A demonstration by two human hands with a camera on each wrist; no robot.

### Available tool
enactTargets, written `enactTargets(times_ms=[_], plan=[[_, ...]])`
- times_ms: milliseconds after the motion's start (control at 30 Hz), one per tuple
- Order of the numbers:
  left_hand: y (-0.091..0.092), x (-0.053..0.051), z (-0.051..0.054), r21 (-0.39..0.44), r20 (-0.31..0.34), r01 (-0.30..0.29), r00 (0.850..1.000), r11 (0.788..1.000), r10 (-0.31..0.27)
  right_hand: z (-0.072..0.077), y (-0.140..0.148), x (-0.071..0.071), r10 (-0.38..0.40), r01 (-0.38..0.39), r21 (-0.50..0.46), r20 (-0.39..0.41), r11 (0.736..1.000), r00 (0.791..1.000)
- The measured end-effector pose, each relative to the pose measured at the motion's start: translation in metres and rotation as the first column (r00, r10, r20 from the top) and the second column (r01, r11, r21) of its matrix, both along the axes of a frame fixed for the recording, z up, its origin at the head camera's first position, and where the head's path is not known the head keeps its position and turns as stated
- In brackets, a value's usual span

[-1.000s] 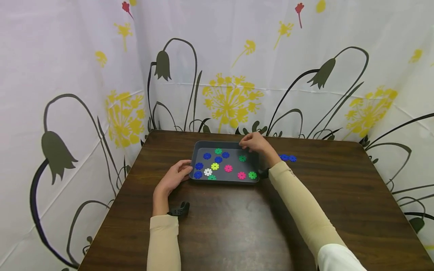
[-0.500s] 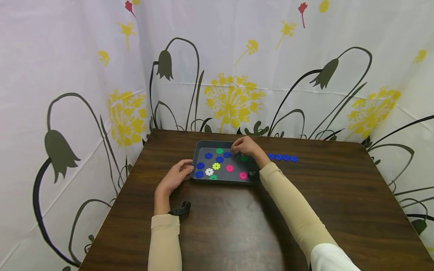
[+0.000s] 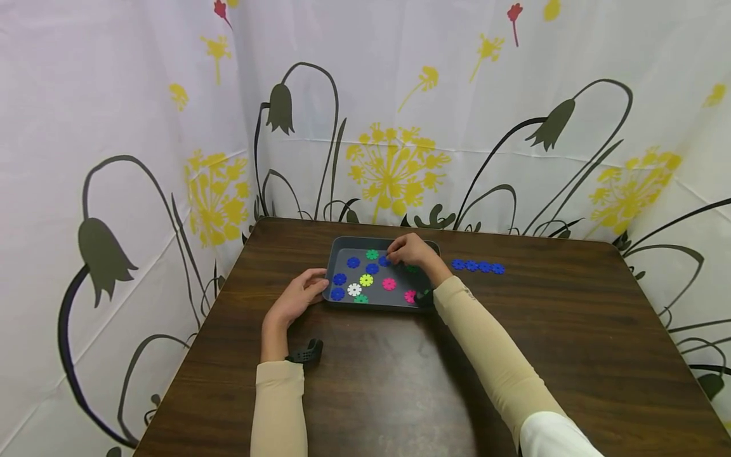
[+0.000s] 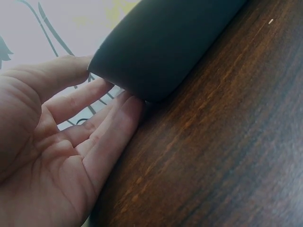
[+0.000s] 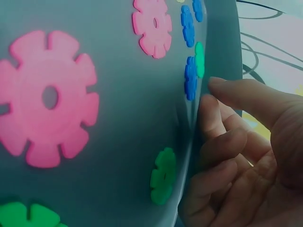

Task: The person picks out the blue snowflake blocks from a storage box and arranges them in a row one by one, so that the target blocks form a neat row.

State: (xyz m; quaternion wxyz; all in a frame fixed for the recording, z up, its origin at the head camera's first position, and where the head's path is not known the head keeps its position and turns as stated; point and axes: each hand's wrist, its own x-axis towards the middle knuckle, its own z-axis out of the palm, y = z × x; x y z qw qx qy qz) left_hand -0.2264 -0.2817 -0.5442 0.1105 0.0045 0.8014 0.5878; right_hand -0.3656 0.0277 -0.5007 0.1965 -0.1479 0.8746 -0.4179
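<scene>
A dark grey tray (image 3: 379,305) on the table holds flower-shaped plastic discs in several colours. My left hand (image 3: 298,297) rests at its left end; in the left wrist view the thumb touches the rim and the fairly straight fingers lie along the outer wall. Inside the tray's far side, my right hand (image 3: 412,250) has its fingertips beside a blue disc (image 5: 191,78), with nothing visible between thumb and forefinger. Whether they touch the disc cannot be told. A pink disc (image 5: 49,99) and a green disc (image 5: 164,176) lie nearby; my hand and wrist partly cover others.
Several blue discs (image 3: 477,265) form a row on the table to the right of the tray. A patterned curtain (image 3: 394,95) hangs behind the wooden table (image 3: 377,381). White (image 3: 354,289) and yellow (image 3: 366,280) discs sit in the tray's left half.
My right hand has moved left and lower, from the tray's far rim to the blue disc. More of the blue row now shows past my arm. The left hand stays at the tray.
</scene>
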Motion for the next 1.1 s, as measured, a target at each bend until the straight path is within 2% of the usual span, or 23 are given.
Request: enactTargets(times_ms=[300,533,767,967,1100], plan=[[0.000,-0.001,0.000,-0.002,0.013,-0.006,1.000,1.000,0.006,-0.003,-0.005,-0.002,0.012,-0.013,0.022,0.003,1.000,1.000],[0.001,0.000,0.002,-0.005,0.018,-0.009,1.000,1.000,0.009,0.001,-0.010,0.002,0.000,0.012,0.187,-0.067,0.982,0.998],[0.001,0.000,0.002,0.000,0.005,-0.007,1.000,1.000,0.007,0.004,-0.014,0.004,-0.020,0.040,0.291,-0.069,0.956,0.997],[0.000,0.000,0.002,0.010,-0.001,-0.011,1.000,1.000,0.011,0.003,-0.015,0.003,0.004,0.016,0.291,-0.067,0.957,0.998],[0.000,0.000,0.002,0.008,0.001,-0.011,1.000,1.000,0.011,0.002,-0.016,0.002,0.024,-0.008,0.248,-0.063,0.969,0.998]])
